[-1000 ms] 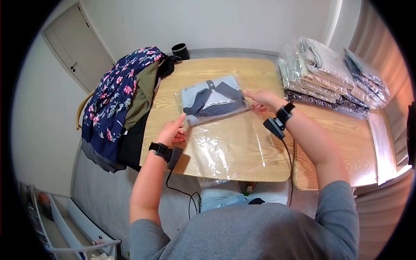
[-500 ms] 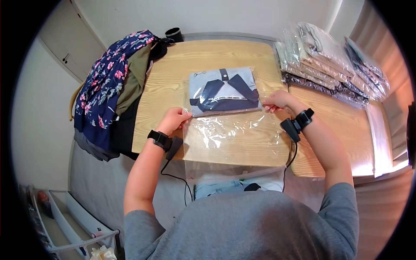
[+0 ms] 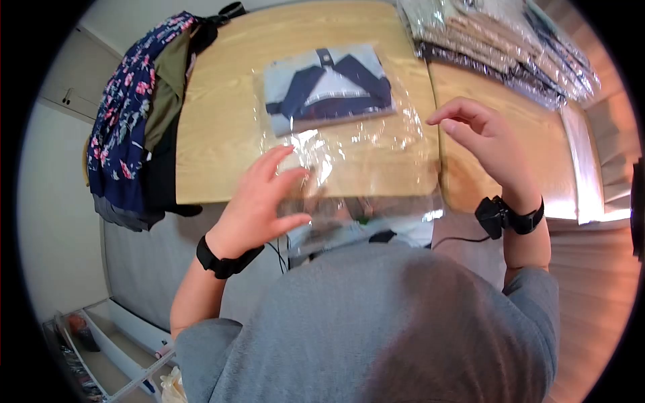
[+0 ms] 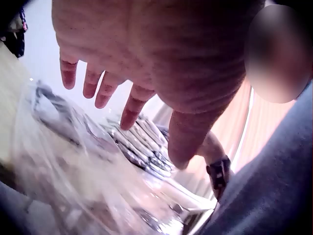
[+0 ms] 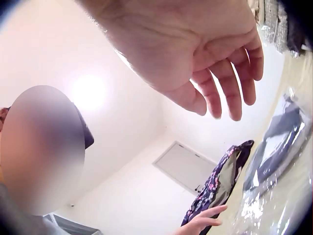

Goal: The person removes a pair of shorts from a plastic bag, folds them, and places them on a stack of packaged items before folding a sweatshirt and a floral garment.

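A folded light-grey and navy collared shirt (image 3: 356, 70) lies inside a clear plastic bag (image 3: 406, 131) on the wooden table. The bag's front part droops over the near table edge toward the lap. My left hand (image 3: 250, 201) hovers over the bag's left front side, its fingers spread and holding nothing. Beyond the bag's right side my right hand (image 3: 487, 144) is raised, with loosely bent fingers and nothing in them. Both palms show bare in the wrist views, the left hand (image 4: 142, 58) above the crinkled plastic and the right hand (image 5: 195, 54) in the air.
Several bagged, folded garments (image 3: 484, 47) are stacked on the second table at the right, near a flat plastic strip (image 3: 581, 164). A floral navy garment (image 3: 131, 101) and an olive one (image 3: 168, 94) hang at the table's left. A shelf rack (image 3: 121, 349) stands lower left.
Both hands have come off the bag's sides, lifting and moving toward the body, fingers opened. The bagged shirt was first shifted and straightened on the table. The head view has tilted down.
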Available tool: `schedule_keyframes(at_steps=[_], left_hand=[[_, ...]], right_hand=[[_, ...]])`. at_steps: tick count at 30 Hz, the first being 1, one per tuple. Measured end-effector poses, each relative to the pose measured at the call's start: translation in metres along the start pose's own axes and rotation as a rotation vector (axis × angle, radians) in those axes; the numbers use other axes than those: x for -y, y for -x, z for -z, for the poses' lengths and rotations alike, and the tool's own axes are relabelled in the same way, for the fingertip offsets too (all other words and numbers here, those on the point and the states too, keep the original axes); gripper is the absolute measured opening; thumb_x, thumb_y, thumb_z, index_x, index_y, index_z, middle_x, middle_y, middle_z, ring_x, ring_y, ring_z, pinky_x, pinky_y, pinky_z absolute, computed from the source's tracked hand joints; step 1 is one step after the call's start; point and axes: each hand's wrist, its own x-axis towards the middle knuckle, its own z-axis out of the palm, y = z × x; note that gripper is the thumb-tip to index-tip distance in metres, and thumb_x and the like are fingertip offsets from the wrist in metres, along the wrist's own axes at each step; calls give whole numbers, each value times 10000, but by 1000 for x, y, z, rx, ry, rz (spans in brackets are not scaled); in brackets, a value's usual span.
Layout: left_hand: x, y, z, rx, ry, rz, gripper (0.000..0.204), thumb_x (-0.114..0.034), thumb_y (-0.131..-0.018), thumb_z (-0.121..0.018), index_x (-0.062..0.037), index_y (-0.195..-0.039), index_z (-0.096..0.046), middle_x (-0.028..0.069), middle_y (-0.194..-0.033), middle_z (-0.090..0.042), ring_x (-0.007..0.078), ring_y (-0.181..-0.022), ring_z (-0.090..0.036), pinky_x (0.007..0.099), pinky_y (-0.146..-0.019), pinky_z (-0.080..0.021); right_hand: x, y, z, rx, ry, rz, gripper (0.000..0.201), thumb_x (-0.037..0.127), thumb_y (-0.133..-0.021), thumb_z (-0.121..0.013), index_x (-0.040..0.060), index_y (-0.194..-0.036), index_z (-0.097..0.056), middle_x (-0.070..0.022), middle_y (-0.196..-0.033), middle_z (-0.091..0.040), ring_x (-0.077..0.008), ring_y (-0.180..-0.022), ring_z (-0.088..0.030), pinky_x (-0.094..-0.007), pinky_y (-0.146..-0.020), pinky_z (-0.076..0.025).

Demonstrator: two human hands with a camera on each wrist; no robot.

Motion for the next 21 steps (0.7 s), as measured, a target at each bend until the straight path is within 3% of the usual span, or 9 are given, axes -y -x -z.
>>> schedule_keyframes(at_steps=[5, 6, 11, 12, 13, 15, 17, 19, 21], left_hand=[[-31, 5, -25, 161, -256, -134, 540, -166, -569, -774, -77, -1033, -511, 168, -1362, -339, 350, -1275, -309, 440, -1013, -297], [-33, 6, -31, 103, -339, -164, 400, -107, -599, -720, -70, -935, -506, 134, -1244, -438, 312, -1190, -396, 426, -955, -338], [-32, 12, -44, 128, -405, -97, 237, -50, -663, -635, -53, -844, -481, 91, -905, -507, 260, -898, -504, 377, -742, -422], [-32, 13, -44, 70, -368, -80, 191, -35, -689, -606, -43, -823, -470, 82, -798, -499, 249, -790, -517, 366, -665, -433], [-33, 12, -43, 61, -376, -81, 191, -35, -689, -606, -43, -823, -470, 82, -798, -499, 249, -790, -517, 366, -665, -433], [-38, 5, -38, -206, -164, -37, 161, 0, -703, -597, -24, -810, -480, 94, -712, -512, 261, -668, -531, 351, -568, -437], [-51, -3, -28, -313, -89, -75, 150, 14, -703, -599, -21, -796, -487, 92, -688, -516, 255, -628, -531, 344, -551, -437], [-60, -9, -28, -421, 2, -113, 141, 29, -704, -600, -18, -782, -494, 91, -664, -519, 248, -588, -531, 337, -533, -438], [-66, -11, -32, -449, 97, -159, 160, 42, -681, -626, -21, -766, -507, 87, -652, -526, 224, -570, -538, 313, -517, -439]], right_hand=[[14, 19, -50, 234, 152, 213, 175, 154, -845, -574, 23, -948, -625, -70, -934, -636, -192, -913, -594, -300, -826, -447], [16, 21, -58, 294, 163, 256, 183, 165, -837, -585, 29, -954, -624, -82, -935, -635, -212, -904, -596, -307, -813, -453], [24, 38, -91, 566, 264, 327, 190, 196, -836, -567, 32, -905, -632, -148, -855, -632, -307, -826, -604, -397, -719, -463], [27, 38, -94, 715, 285, 248, 259, 197, -847, -550, 12, -1024, -591, -177, -967, -613, -328, -900, -586, -401, -794, -455], [26, 40, -99, 710, 292, 256, 259, 197, -847, -550, 12, -1024, -591, -177, -967, -613, -328, -900, -586, -401, -794, -455], [14, 40, -115, 662, 318, 355, 404, 181, -859, -526, -62, -1176, -459, -251, -1174, -504, -358, -1072, -510, -391, -918, -406], [0, 12, -143, 419, 219, 143, 565, 146, -869, -491, -157, -1285, -257, -347, -1343, -272, -414, -1283, -273, -384, -1068, -254], [-35, -11, -167, 25, 221, 277, 566, 132, -870, -481, -134, -1310, -244, -342, -1357, -258, -416, -1297, -246, -395, -1092, -203], [-47, -45, -174, -95, 260, 324, 556, 142, -873, -479, -122, -1311, -260, -337, -1363, -256, -415, -1301, -242, -404, -1092, -200]])
